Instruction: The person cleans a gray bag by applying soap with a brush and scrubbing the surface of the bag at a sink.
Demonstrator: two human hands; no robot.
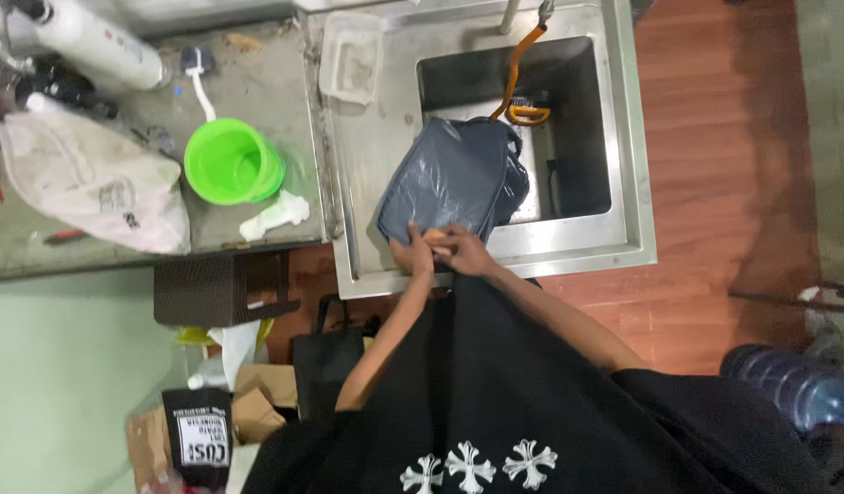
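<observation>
Grey bag (449, 178) lies on the steel sink's drainboard (367, 165), half over the basin, both hands (413, 249) (463, 252) gripping its near edge; a loose hold could let it slide in.

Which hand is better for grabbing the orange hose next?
Probably the right hand: it rests on the bag on the side nearer the basin, where the hose hangs. The left hand is farther off.
</observation>
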